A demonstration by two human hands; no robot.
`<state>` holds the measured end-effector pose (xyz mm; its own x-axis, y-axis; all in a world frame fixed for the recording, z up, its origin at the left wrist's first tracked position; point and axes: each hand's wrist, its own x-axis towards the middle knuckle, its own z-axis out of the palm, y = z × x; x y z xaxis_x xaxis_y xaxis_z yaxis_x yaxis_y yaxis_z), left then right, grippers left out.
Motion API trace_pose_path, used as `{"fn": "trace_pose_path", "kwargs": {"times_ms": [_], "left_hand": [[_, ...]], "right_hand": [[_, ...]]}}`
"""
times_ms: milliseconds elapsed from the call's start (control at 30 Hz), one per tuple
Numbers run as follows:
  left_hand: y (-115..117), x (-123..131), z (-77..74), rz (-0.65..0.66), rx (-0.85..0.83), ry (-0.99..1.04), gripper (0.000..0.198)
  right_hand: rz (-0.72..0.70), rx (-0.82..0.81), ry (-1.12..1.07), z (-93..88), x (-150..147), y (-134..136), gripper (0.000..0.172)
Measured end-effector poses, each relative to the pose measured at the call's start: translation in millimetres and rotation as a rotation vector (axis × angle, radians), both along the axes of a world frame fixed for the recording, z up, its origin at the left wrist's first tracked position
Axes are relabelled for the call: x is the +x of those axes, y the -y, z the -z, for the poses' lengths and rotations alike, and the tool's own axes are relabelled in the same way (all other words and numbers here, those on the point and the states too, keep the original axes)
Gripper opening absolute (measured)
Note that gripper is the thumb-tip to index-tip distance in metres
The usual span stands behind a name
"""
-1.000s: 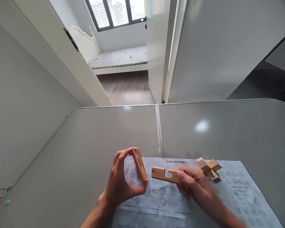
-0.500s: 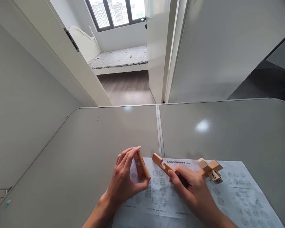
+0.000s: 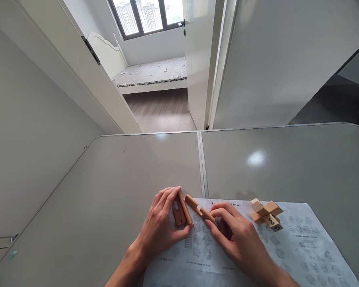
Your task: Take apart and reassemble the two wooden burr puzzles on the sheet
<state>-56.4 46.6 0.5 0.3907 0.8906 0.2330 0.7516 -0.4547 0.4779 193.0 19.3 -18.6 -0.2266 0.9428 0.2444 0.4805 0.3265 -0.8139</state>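
My left hand (image 3: 164,221) is closed round brown wooden puzzle pieces (image 3: 181,210), gripping them at their ends between fingertips and thumb. A slot and a small mark show on the inner face. In my right hand (image 3: 237,231), thumb and fingers pinch the near end of a notched wooden puzzle piece (image 3: 198,207). Its far end points up and left, close beside the pieces in my left hand; whether they touch I cannot tell. Right of my right hand, an assembled cross-shaped wooden puzzle (image 3: 267,214) with a black digit on one end rests on the printed sheet (image 3: 275,263).
The sheet, covered in small diagrams, lies on a grey table (image 3: 143,167) with a metal seam (image 3: 202,165) down its middle. Past the far edge, an open door (image 3: 199,71) leads to a room with a bed (image 3: 152,71). Walls flank both sides.
My right hand has shifted left, bringing the notched piece nearer to the pieces in my left hand. The left hand's pieces have turned slightly, showing more of the slotted face.
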Motion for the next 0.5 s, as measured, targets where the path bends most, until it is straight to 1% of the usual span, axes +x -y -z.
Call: {"fn": "trace_pose_path", "kwargs": {"times_ms": [267, 500], "left_hand": [[0.3, 1.7, -1.3, 0.019, -0.008, -0.029, 0.1], [1.8, 1.6, -2.0, 0.025, -0.008, -0.061, 0.105]], "right_hand": [[-0.008, 0.027, 0.051, 3.5, -0.3, 1.0, 0.008], [0.019, 0.075, 0.102, 6.6, -1.1, 1.8, 0.015]]}}
